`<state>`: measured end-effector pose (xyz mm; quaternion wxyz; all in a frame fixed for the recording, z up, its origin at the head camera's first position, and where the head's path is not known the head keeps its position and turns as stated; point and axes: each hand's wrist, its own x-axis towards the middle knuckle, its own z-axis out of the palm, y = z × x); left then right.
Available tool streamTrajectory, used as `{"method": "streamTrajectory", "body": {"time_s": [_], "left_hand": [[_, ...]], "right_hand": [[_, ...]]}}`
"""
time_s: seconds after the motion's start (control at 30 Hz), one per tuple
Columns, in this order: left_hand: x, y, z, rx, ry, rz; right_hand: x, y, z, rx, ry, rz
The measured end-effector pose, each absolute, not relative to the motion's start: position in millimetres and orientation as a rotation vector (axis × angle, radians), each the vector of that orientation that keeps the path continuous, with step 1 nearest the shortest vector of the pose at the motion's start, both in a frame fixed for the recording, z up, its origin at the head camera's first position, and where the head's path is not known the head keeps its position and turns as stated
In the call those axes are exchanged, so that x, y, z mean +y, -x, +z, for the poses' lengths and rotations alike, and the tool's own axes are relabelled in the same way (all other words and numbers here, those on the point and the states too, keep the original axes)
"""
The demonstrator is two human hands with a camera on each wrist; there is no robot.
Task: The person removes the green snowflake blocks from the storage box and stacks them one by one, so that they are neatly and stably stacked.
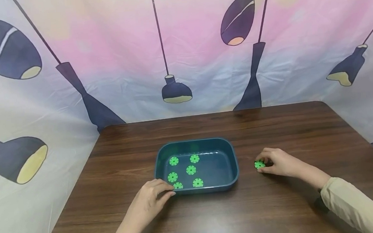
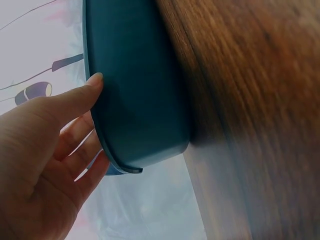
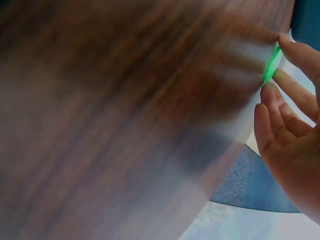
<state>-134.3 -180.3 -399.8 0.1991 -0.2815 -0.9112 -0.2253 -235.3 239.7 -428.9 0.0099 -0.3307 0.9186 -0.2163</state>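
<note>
A dark teal rectangular tray [image 1: 231, 164] sits mid-table, holding several bright green gear-shaped discs [image 1: 191, 169]. My left hand [image 1: 155, 197] rests at the tray's near left corner, its thumb on the rim and its fingers [image 2: 75, 137] behind the tray wall [image 2: 140, 90]. To the right of the tray, my right hand [image 1: 275, 161] pinches one more green disc [image 1: 259, 164] that lies flat on the wood. In the right wrist view that disc [image 3: 271, 65] shows edge-on between my fingertips [image 3: 270, 95].
The dark wooden table [image 1: 274, 131] is backed and flanked by a curtain [image 1: 180, 50] printed with hanging lamps. The table's left and right edges run close to the curtain. A beige sleeve [image 1: 354, 205] covers my right forearm.
</note>
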Motion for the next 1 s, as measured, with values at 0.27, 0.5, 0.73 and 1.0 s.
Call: {"method": "streamTrajectory", "body": {"time_s": [0.27, 0.5, 0.73, 1.0], "left_hand": [[-182, 136, -397, -2.576, 0.761, -0.617], [-181, 138, -395, -2.624, 0.743, -0.609], [-179, 136, -395, -2.656, 0.757, -0.619], [-180, 135, -391, -2.658, 0.776, -0.639]], "right_hand": [[237, 240, -426, 2.879, 1.026, -0.631], [236, 241, -420, 2.873, 1.025, -0.569], [234, 238, -411, 2.931, 0.990, -0.640], [215, 244, -394, 2.986, 1.095, -0.774]]}}
